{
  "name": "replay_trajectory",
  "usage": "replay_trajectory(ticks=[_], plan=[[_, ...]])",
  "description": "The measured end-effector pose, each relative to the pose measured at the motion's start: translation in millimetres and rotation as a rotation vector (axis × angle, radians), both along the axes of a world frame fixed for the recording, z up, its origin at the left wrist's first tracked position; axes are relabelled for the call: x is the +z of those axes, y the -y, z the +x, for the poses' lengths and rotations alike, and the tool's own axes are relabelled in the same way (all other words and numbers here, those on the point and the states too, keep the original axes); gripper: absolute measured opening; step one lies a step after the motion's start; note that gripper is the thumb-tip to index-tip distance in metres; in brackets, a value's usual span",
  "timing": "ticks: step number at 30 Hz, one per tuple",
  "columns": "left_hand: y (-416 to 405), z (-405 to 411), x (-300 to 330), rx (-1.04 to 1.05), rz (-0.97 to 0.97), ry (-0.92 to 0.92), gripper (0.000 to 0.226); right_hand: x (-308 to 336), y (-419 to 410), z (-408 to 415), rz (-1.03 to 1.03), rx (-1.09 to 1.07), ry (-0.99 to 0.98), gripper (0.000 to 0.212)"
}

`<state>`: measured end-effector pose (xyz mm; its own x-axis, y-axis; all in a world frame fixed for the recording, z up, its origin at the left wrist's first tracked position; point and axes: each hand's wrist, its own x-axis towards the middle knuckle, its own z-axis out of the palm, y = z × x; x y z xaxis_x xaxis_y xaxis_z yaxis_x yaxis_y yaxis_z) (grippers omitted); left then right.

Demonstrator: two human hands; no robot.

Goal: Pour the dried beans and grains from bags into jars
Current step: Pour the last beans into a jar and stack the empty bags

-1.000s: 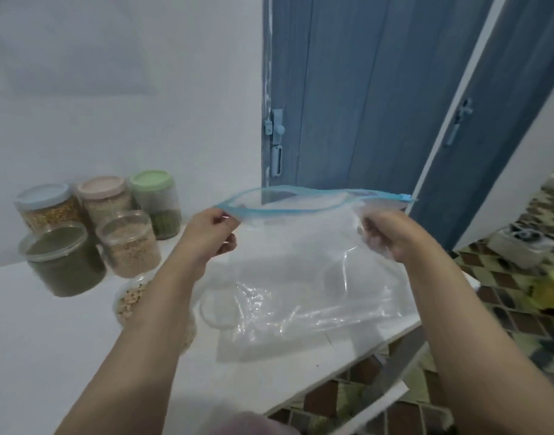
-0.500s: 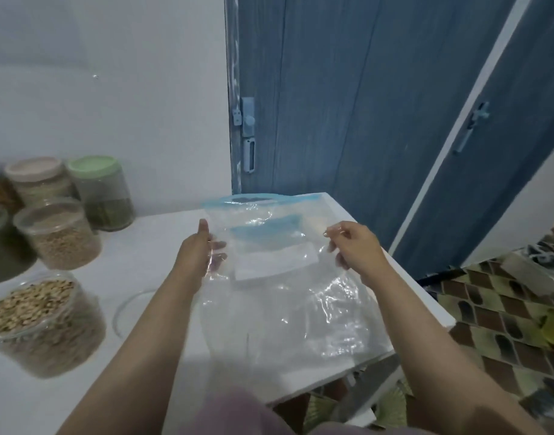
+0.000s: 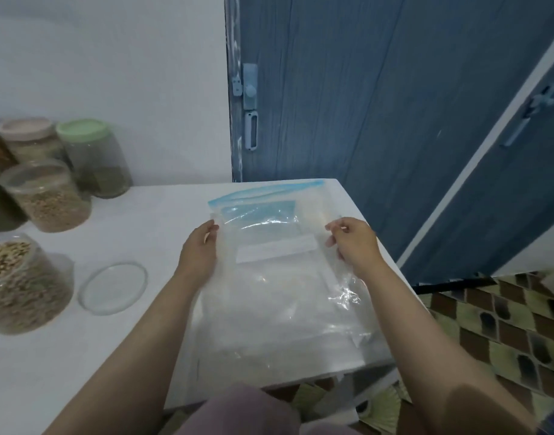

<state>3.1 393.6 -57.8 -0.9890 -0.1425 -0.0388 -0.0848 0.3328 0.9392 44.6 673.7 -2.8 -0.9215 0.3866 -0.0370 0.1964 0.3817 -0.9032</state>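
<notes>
You hold the empty zip bag [image 3: 279,277] flat over the table [image 3: 137,356], your left hand [image 3: 199,251] pinching one edge and your right hand [image 3: 354,244] the other, likely to lay it aside; the open jar [image 3: 21,284] and its lid [image 3: 112,287] sit left of your left hand.

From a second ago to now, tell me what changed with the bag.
The empty bag came down from mid-air, mouth open, to lie flat on the table. The left hand and right hand still pinch its sides. The jars and loose lid stayed put.
</notes>
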Motion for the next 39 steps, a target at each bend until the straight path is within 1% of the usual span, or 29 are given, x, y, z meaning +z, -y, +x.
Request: replay_trajectory(ticks=[1, 4, 5, 6, 9, 12, 15, 16, 17, 18, 19, 20, 22, 24, 25, 27, 29, 30, 32, 33, 34, 35, 36, 37, 39], plan=[[-1.8, -0.5, 0.5, -0.007, 0.06, 0.054, 0.036, -1.9, -1.6, -0.6, -0.006, 0.017, 0.012, 0.021], [-5.1, -1.7, 8.2, 0.067, 0.431, 0.18, 0.028, -4.9, -6.2, 0.0, -0.037, 0.076, 0.012, 0.02], [-3.9, -4.0, 11.1, 0.087, 0.492, 0.213, 0.027, -5.4, -7.4, 1.2, -0.047, 0.09, 0.007, 0.021], [-2.6, -7.4, 12.3, 0.091, 0.507, 0.239, 0.027, -6.1, -8.7, 3.0, -0.057, 0.103, -0.003, 0.021], [-3.2, -15.0, 17.6, 0.07, 0.435, 0.271, 0.033, -7.4, -10.5, 9.2, -0.085, 0.139, -0.028, 0.021], [-6.0, -18.5, 23.5, 0.04, 0.4, 0.255, 0.025, -6.7, -13.6, 12.9, -0.069, 0.167, -0.038, 0.021], [-3.7, -19.0, 32.9, 0.084, 0.415, 0.254, 0.02, -6.6, -18.8, 14.0, -0.053, 0.17, -0.037, 0.021], [-3.2, -20.2, 35.7, 0.077, 0.441, 0.28, 0.022, -6.6, -19.6, 14.2, -0.045, 0.174, -0.033, 0.021], [-3.6, -20.7, 38.3, 0.054, 0.461, 0.307, 0.029, -6.8, -19.8, 14.6, -0.039, 0.182, -0.031, 0.021], [-5.1, -21.7, 39.9, 0.016, 0.443, 0.325, 0.036, -7.2, -19.7, 14.5, -0.035, 0.191, -0.033, 0.021], [-7.5, -21.1, 40.6, -0.013, 0.384, 0.317, 0.039, -7.4, -19.4, 14.6, -0.031, 0.197, -0.036, 0.021], [-9.5, -20.9, 38.5, -0.023, 0.32, 0.281, 0.034, -7.8, -19.2, 14.3, -0.026, 0.197, -0.041, 0.021], [-11.0, -21.7, 34.5, 0.019, 0.273, 0.195, 0.014, -8.0, -19.8, 14.2, -0.018, 0.182, -0.056, 0.021], [-6.9, -25.3, 35.0, 0.085, 0.354, 0.195, 0.003, -8.7, -20.6, 15.0, -0.022, 0.156, -0.082, 0.021], [-3.9, -27.2, 37.5, 0.113, 0.422, 0.224, 0.005, -8.7, -20.4, 15.8, -0.025, 0.146, -0.098, 0.021], [-0.4, -31.0, 44.1, 0.166, 0.551, 0.274, 0.019, -8.7, -17.7, 17.0, -0.023, 0.131, -0.127, 0.02], [-1.3, -34.4, 50.3, 0.22, 0.595, 0.233, 0.029, -7.9, -14.0, 17.1, -0.036, 0.112, -0.142, 0.021], [-2.2, -35.8, 52.3, 0.232, 0.615, 0.19, 0.029, -7.4, -12.4, 16.1, -0.053, 0.099, -0.147, 0.021], [-1.7, -38.2, 54.2, 0.21, 0.729, 0.153, 0.028, -5.2, -9.8, 12.2, -0.097, 0.051, -0.173, 0.021], [-0.1, -37.3, 55.2, 0.166, 0.768, 0.172, 0.034, -3.7, -9.0, 9.4, -0.12, 0.018, -0.193, 0.021], [1.7, -35.1, 55.1, 0.106, 0.745, 0.208, 0.04, -2.3, -8.6, 6.1, -0.141, -0.011, -0.211, 0.02], [2.7, -33.3, 52.6, 0.04, 0.685, 0.236, 0.04, -0.5, -8.6, 2.8, -0.155, -0.029, -0.221, 0.02], [2.9, -31.2, 47.5, -0.003, 0.62, 0.236, 0.035, 0.4, -8.6, -0.5, -0.158, -0.039, -0.222, 0.02], [1.9, -28.9, 41.8, -0.017, 0.572, 0.212, 0.029, 1.1, -8.1, -3.5, -0.155, -0.043, -0.218, 0.02], [-3.1, -24.4, 33.4, 0.018, 0.499, 0.122, 0.026, 0.2, -6.4, -8.4, -0.127, -0.044, -0.199, 0.021]])
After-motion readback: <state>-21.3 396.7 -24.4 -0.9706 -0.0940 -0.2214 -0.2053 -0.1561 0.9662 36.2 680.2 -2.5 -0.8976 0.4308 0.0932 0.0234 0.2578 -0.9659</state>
